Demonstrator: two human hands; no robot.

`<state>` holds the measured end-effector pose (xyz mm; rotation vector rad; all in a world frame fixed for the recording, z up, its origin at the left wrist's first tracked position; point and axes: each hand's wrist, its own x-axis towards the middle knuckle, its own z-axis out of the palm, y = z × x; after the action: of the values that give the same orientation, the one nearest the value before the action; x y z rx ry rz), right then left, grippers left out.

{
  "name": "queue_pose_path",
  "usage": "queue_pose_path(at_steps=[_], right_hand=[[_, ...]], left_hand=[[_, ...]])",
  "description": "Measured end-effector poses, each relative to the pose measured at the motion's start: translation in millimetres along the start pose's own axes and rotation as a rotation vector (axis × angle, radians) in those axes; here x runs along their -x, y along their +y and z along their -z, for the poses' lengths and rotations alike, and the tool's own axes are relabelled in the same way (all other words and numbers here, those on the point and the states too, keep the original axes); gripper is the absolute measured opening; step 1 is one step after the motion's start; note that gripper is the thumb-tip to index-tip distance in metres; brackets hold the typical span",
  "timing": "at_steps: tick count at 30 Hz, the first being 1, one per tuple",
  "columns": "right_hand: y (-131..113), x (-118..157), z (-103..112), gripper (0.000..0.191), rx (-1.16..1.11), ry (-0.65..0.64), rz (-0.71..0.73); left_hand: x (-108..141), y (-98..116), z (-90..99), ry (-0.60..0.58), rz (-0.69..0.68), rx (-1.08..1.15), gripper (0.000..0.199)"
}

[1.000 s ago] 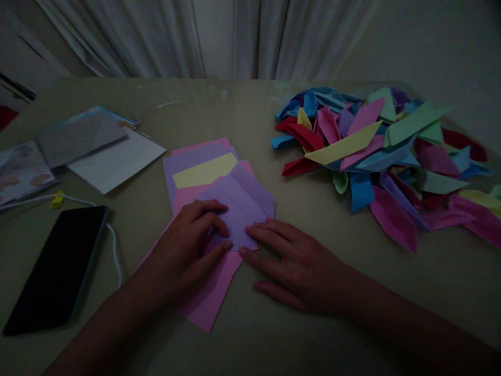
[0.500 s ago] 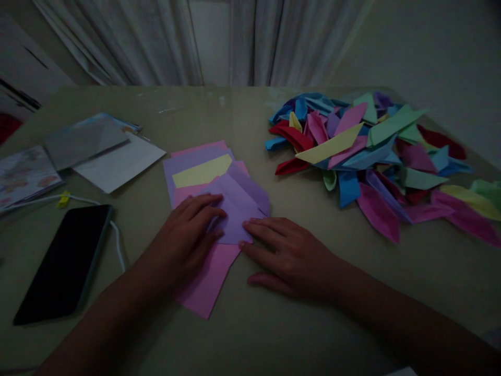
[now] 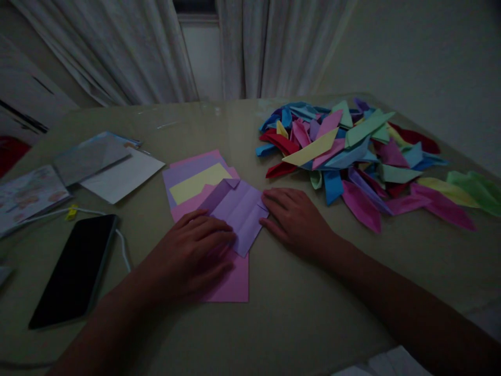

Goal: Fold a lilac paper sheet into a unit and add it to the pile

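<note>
A purple sheet of paper (image 3: 238,211) with parallel creases lies at a slant in front of me, small flaps folded over at its top and right corners. My left hand (image 3: 203,245) rests on its lower left part, fingers stretched out and slightly apart. At the right corner my right hand (image 3: 291,219) has its fingers together on the paper's edge; its thumb is mostly hidden. Beneath is a pink sheet (image 3: 237,284). Just behind, a yellow strip (image 3: 199,183) lies on more purple and pink sheets.
A heap of folded colored paper pieces (image 3: 332,151) spreads over the table's (image 3: 313,318) right side. To the left lie a black phone (image 3: 74,271) with a white cable (image 3: 124,250), a white sheet (image 3: 121,175) and a printed booklet (image 3: 31,196). Curtains (image 3: 129,52) hang behind.
The purple paper has turned and now lies flatter, with its creases showing. The pink sheet below has swung to the right. My right hand has moved up to the paper's right corner.
</note>
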<state>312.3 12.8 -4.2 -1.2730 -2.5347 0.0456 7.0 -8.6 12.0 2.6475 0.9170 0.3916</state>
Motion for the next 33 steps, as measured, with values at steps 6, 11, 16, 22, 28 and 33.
queue_pose_path(at_steps=[6, 11, 16, 22, 28, 33], right_hand=[[-1.9, 1.2, 5.9, 0.030, -0.214, -0.019, 0.168], [-4.0, 3.3, 9.1, 0.031, -0.321, -0.058, 0.360], [-11.4, 3.2, 5.6, 0.021, -0.373, -0.083, 0.375], [-21.1, 2.8, 0.0, 0.017, -0.536, -0.075, 0.111], [-28.1, 1.2, -0.5, 0.014, -0.582, -0.057, -0.033], [-29.1, -1.1, -2.9, 0.018, -0.563, -0.056, -0.086]], left_hand=[[-1.8, 2.6, -5.1, 0.000, 0.001, 0.067, 0.037], [1.0, -3.4, -5.9, 0.007, 0.011, 0.154, 0.035], [1.8, -2.5, -5.5, -0.008, -0.041, 0.145, 0.045], [1.1, -0.9, -6.0, 0.003, -0.090, 0.145, 0.046], [1.5, 0.0, -6.1, -0.032, -0.095, 0.130, 0.047], [0.7, 2.3, -5.5, -0.019, -0.097, 0.123, 0.046]])
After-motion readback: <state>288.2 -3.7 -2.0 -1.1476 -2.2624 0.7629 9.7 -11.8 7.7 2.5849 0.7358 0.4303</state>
